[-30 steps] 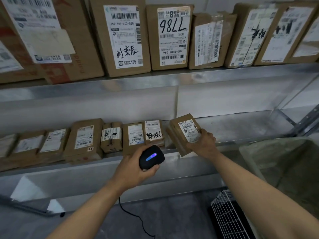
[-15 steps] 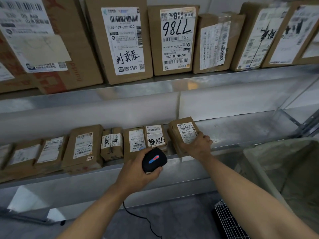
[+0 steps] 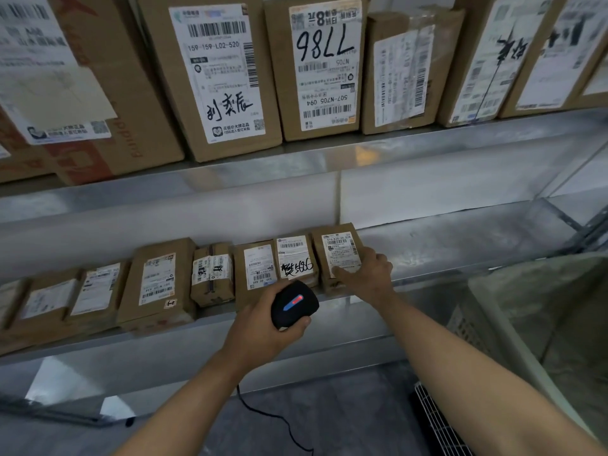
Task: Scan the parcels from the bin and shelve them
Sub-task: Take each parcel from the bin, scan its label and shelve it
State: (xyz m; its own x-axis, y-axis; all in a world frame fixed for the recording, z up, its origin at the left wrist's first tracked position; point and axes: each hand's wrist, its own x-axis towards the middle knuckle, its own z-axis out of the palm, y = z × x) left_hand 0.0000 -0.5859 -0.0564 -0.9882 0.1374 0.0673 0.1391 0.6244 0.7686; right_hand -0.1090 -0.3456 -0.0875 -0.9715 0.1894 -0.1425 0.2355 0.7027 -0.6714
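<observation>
Resting flat on the parcel [image 3: 339,258], the right hand [image 3: 368,278] with nearly straight fingers presses it; its long axis runs into the shelf [image 3: 460,245], while the left hand [image 3: 263,327] grips the scanner [image 3: 293,304].

The lower shelf [image 3: 460,245] is bare sheet metal, grey and dully reflective, with faint scuffs on its deck; the upper shelf [image 3: 362,156] has the same brushed sheen along its front lip; the small parcel [image 3: 329,255] at the row's right end is matt brown corrugated cardboard with a white paper label, slightly glossy; the neighbouring parcels [image 3: 158,278] are the same cardboard, some bound in clear shiny tape; the big boxes [image 3: 217,77] above are matt cardboard with smooth white printed labels; the scanner [image 3: 293,304] is black plastic, smooth and semi-matt, with a glowing strip; its cable [image 3: 263,413] looks rubbery black; the bin [image 3: 437,422] at lower right is white wire mesh; the floor [image 3: 329,406] is smooth, dull grey.
</observation>
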